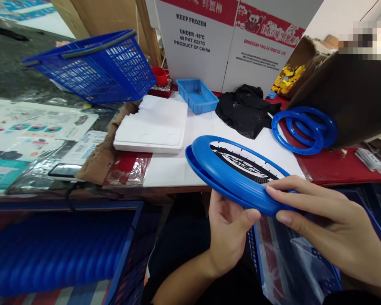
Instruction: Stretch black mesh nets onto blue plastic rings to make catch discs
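Two blue discs that look like frisbees lie one against the other, slightly apart at the left edge, held tilted above the table's front edge. The upper frisbee (238,173) carries a black and white printed label in its middle. My left hand (230,226) supports them from below, its thumb at the near rim and its other fingers partly hidden underneath. At the right side, my right hand (327,220) pinches the rim, fingers on top and thumb at the near edge. Blue rings (305,129) rest on the red table covering beyond my right hand.
A white foam block (152,123), a light blue tray (198,96) and a black cloth (244,110) are on the table. A blue basket (108,67) leans at the left. White cartons (222,46) stand behind. Below left, a crate (136,212) holds several blue discs.
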`<state>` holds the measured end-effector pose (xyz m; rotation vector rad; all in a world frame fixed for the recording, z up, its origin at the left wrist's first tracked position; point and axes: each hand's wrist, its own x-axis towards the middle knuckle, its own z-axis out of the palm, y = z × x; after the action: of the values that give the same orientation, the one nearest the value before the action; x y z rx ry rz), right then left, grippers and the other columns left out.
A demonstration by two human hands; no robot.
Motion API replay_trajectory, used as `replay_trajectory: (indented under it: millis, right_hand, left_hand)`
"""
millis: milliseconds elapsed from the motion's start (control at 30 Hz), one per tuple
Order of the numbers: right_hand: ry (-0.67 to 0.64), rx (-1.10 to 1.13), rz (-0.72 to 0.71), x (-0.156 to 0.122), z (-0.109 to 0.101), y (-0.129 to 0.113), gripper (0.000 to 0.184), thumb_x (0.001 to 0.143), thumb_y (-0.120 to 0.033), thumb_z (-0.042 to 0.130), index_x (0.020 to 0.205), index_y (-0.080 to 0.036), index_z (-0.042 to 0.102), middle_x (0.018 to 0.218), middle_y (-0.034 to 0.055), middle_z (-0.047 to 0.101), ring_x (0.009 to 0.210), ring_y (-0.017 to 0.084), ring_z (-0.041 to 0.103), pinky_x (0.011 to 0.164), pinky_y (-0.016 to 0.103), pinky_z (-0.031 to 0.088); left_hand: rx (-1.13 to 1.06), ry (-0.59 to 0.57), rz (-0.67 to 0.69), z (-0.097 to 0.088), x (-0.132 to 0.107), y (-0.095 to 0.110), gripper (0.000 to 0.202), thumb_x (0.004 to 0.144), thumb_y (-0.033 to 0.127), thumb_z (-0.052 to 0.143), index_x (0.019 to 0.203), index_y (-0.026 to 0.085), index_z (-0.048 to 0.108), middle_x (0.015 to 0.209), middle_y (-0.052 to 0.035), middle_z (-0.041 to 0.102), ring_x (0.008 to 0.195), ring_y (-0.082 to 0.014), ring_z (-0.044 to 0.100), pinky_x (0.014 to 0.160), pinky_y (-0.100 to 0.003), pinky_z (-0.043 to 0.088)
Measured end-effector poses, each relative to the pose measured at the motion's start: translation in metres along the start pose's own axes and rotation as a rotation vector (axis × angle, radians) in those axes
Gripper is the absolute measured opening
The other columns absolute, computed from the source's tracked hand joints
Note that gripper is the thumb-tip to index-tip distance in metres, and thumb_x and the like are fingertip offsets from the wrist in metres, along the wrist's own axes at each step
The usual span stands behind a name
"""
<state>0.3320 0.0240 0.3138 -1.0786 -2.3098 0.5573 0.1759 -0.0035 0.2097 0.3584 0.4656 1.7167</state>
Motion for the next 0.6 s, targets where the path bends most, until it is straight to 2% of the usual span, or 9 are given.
replay_trajectory:
  millis: [200, 300, 367, 433, 500, 600]
  right_hand:
    - [-0.012, 0.018, -0.022, 0.004, 0.001, 0.000, 0.047, 0.099, -0.021, 0.076, 0.142, -0.041, 0.074, 0.138, 0.0019, 0.076, 0.115, 0.024, 0.078, 0.090, 0.032, 0.069]
    - [0.000, 0.002, -0.074, 0.007, 0.011, 0.004, 0.044, 0.101, -0.017, 0.072, 0.141, -0.036, 0.075, 0.136, 0.0050, 0.076, 0.115, 0.024, 0.077, 0.093, 0.035, 0.068]
    - [0.011, -0.022, -0.141, 0.005, 0.026, 0.012, 0.045, 0.101, -0.013, 0.068, 0.142, -0.031, 0.074, 0.135, 0.0080, 0.075, 0.116, 0.025, 0.074, 0.094, 0.039, 0.067]
    - [0.034, -0.061, -0.217, -0.002, 0.047, 0.026, 0.047, 0.101, -0.009, 0.066, 0.144, -0.027, 0.072, 0.134, 0.0112, 0.075, 0.119, 0.026, 0.071, 0.094, 0.043, 0.067]
    - [0.073, -0.115, -0.269, -0.014, 0.074, 0.043, 0.050, 0.099, -0.006, 0.066, 0.146, -0.025, 0.069, 0.135, 0.0136, 0.074, 0.121, 0.028, 0.068, 0.096, 0.049, 0.066]
    - [0.089, -0.172, -0.324, -0.038, 0.115, 0.070, 0.053, 0.097, -0.004, 0.067, 0.147, -0.020, 0.068, 0.138, 0.0171, 0.072, 0.120, 0.030, 0.066, 0.096, 0.050, 0.067]
  left_hand:
    - [-0.001, 0.007, -0.002, 0.002, 0.001, 0.004, 0.056, 0.080, 0.033, 0.097, 0.128, 0.029, 0.069, 0.120, -0.0049, 0.079, 0.128, -0.0304, 0.072, 0.120, -0.053, 0.055]
    - [0.012, 0.044, -0.033, 0.001, 0.002, 0.006, 0.057, 0.082, 0.035, 0.095, 0.131, 0.028, 0.067, 0.126, -0.0066, 0.078, 0.129, -0.0300, 0.072, 0.120, -0.052, 0.054]
    - [0.014, 0.081, -0.078, -0.005, 0.003, 0.005, 0.057, 0.082, 0.037, 0.096, 0.130, 0.026, 0.067, 0.127, -0.0075, 0.078, 0.128, -0.0290, 0.072, 0.119, -0.050, 0.054]
    - [0.013, 0.136, -0.146, -0.015, 0.005, 0.002, 0.054, 0.079, 0.037, 0.097, 0.123, 0.023, 0.069, 0.121, -0.0070, 0.079, 0.119, -0.0257, 0.075, 0.112, -0.044, 0.059]
    - [0.019, 0.212, -0.225, -0.031, 0.006, -0.003, 0.048, 0.077, 0.036, 0.099, 0.112, 0.020, 0.070, 0.106, -0.0038, 0.080, 0.099, -0.0188, 0.077, 0.095, -0.033, 0.063]
    - [0.036, 0.327, -0.326, -0.055, 0.006, -0.013, 0.039, 0.078, 0.031, 0.099, 0.099, 0.017, 0.070, 0.087, 0.0008, 0.075, 0.077, -0.0112, 0.071, 0.074, -0.022, 0.061]
